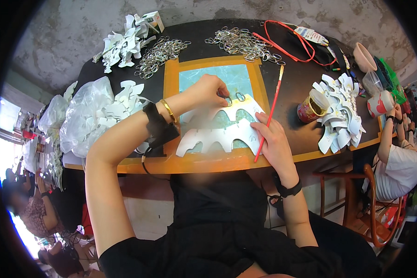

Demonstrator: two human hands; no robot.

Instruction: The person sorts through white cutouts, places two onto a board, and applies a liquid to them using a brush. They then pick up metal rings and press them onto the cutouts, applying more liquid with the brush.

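My left hand (210, 90) reaches over the work mat with its fingers pinched on a small metal ring (228, 101), at the upper edge of a white cut-out piece (250, 107). Beside it a second oval ring (240, 96) rests on a yellowish patch of that edge. A thin red-handled brush (275, 99) is held in my right hand (274, 139), slanting upward. The fingertips of this hand also touch the right side of the white pieces. Nearer to me lies another white arched piece (208, 139), with scalloped cut-outs.
Two heaps of metal rings (160, 55) (238, 41) lie at the back. White cut pieces pile up at back left (125, 44) and right (340, 111). A patterned cup (309, 111) stands right of the mat, plastic bags (88, 113) left. Other people sit at both sides.
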